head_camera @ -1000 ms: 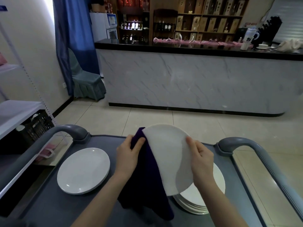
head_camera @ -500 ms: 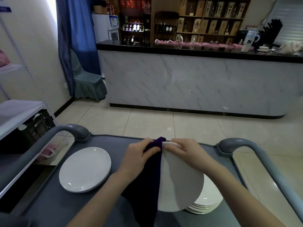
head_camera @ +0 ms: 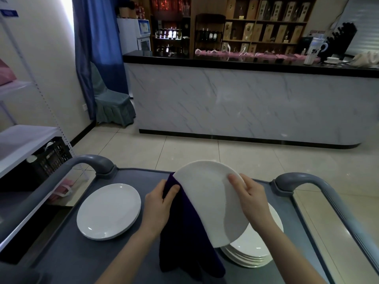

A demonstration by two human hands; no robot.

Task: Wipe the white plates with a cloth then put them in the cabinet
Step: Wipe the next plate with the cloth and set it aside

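Plate (head_camera: 207, 193) between both hands

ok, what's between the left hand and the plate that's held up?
The dark purple cloth. In the head view the left hand grips it against the left edge of the held plate; the rest hangs down.

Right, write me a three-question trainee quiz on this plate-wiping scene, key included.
1. True or false: the left hand grips the dark cloth against the raised plate.
2. Where is the taller plate stack? A) on the cart, below the raised plate; B) in a sink; C) in a cabinet.
3. Which hand holds the raised plate's rim without cloth?
Key: 1 true; 2 A; 3 the right hand.
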